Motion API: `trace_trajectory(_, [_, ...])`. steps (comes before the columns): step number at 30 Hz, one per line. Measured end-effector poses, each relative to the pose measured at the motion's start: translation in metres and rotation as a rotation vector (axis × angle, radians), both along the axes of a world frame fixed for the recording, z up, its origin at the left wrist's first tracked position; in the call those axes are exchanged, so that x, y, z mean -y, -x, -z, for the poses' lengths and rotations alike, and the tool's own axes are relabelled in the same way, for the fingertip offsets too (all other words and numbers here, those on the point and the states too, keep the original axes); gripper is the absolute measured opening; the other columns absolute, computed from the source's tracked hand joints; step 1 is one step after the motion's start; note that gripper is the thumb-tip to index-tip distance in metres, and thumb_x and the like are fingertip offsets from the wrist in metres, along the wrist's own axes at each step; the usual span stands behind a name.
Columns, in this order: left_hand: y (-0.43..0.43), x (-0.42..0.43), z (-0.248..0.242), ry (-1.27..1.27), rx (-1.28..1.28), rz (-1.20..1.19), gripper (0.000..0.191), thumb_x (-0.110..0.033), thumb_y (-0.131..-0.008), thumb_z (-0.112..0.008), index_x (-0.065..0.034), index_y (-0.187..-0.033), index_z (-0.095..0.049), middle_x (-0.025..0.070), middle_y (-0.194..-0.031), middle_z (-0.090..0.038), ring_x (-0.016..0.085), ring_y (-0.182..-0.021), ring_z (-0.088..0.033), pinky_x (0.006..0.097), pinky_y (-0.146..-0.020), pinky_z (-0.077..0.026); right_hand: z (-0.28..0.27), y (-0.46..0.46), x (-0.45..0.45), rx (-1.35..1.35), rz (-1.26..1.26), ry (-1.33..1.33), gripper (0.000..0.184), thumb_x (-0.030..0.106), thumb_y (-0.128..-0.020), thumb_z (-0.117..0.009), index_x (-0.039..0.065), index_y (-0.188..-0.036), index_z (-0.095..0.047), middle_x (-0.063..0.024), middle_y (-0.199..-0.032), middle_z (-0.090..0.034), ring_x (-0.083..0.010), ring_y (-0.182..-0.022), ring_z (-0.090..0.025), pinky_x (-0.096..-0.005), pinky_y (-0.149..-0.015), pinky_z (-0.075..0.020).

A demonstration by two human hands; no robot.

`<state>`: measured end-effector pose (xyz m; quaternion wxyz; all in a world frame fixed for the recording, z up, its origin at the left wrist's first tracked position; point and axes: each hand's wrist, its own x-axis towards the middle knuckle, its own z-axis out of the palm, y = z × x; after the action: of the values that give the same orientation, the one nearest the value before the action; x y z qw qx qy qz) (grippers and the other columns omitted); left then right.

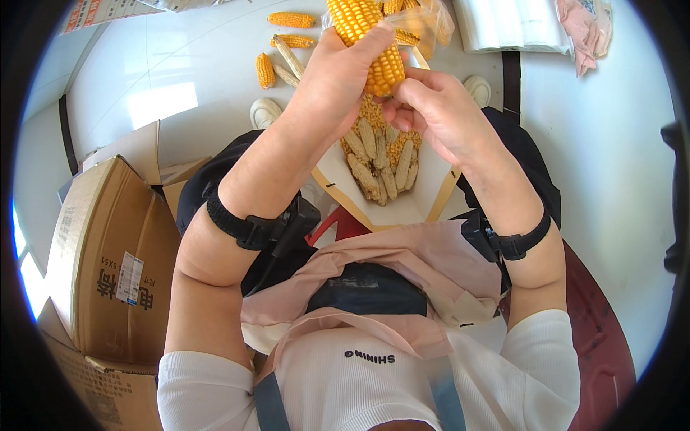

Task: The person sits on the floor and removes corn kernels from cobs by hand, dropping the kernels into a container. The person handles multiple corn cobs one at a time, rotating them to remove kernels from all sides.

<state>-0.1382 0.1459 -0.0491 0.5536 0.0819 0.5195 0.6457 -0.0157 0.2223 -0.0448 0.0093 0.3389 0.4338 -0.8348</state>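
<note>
My left hand (345, 70) grips a yellow ear of corn (358, 27) near the top of the view, its thumb lying across the kernels. At the lower end of the ear is my right hand (418, 102), its thumb and fingertips against the kernels; whether it grips the ear is unclear. Below both hands, a light-coloured container with a yellow rim (372, 222) stands between my legs. Loose corn kernels (372, 110) and several bare corn cobs (380, 148) lie inside it.
Several ears of corn (291, 20) and bare cobs (290, 56) lie on the floor ahead. Beyond the container is a clear plastic bag (426, 21) with more ears. Cardboard boxes (108, 258) stand at left. A white wrapped pack (512, 27) lies at upper right.
</note>
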Motion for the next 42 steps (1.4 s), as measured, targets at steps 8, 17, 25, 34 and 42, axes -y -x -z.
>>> trace_trajectory(8, [0.0,-0.001,0.003,0.024,-0.056,-0.015,0.029,-0.023,-0.095,-0.048,0.0028,-0.108,-0.049,0.0122,-0.092,-0.061,0.018,-0.083,-0.06,0.0318,-0.073,-0.05,0.001,0.002,0.003,0.027,0.02,0.001,0.019,0.01,-0.086,-0.046,-0.005,-0.085,-0.056,-0.0085,-0.074,-0.057,-0.0104,-0.061,-0.048,-0.0226,-0.058,-0.0404])
trace_trajectory(17, [0.003,0.001,0.004,-0.033,-0.003,0.013,0.03,-0.022,-0.095,-0.05,0.0053,-0.109,-0.049,0.0124,-0.095,-0.06,0.018,-0.084,-0.06,0.0317,-0.075,-0.051,0.006,-0.001,0.0,0.057,-0.023,0.016,0.022,0.011,-0.088,-0.047,-0.006,-0.096,-0.057,-0.0081,-0.087,-0.058,-0.0113,-0.071,-0.053,-0.0242,-0.062,-0.0412])
trace_trajectory(25, [0.003,0.0,0.006,0.016,-0.001,0.013,0.03,-0.02,-0.094,-0.052,0.0052,-0.109,-0.049,0.0131,-0.095,-0.061,0.018,-0.086,-0.061,0.0324,-0.076,-0.051,0.008,0.002,0.001,0.069,-0.076,-0.024,0.021,0.011,-0.087,-0.046,-0.006,-0.094,-0.057,-0.01,-0.088,-0.059,-0.0118,-0.071,-0.053,-0.0251,-0.062,-0.0415])
trace_trajectory(34, [0.002,0.0,0.007,-0.004,-0.018,0.003,0.03,-0.02,-0.094,-0.052,0.0052,-0.109,-0.049,0.0134,-0.095,-0.062,0.018,-0.084,-0.061,0.0327,-0.075,-0.052,0.004,0.002,0.005,0.065,0.078,0.07,0.021,0.011,-0.086,-0.045,-0.007,-0.09,-0.055,-0.0119,-0.087,-0.057,-0.0133,-0.07,-0.054,-0.0243,-0.059,-0.042])
trace_trajectory(42, [0.003,0.0,0.01,0.037,-0.103,0.013,0.029,-0.021,-0.092,-0.055,0.004,-0.107,-0.052,0.0128,-0.094,-0.063,0.017,-0.08,-0.062,0.0313,-0.073,-0.052,0.005,0.001,0.003,0.033,0.037,0.053,0.023,0.014,-0.087,-0.048,-0.006,-0.093,-0.057,-0.0094,-0.086,-0.058,-0.0121,-0.07,-0.053,-0.0246,-0.061,-0.041])
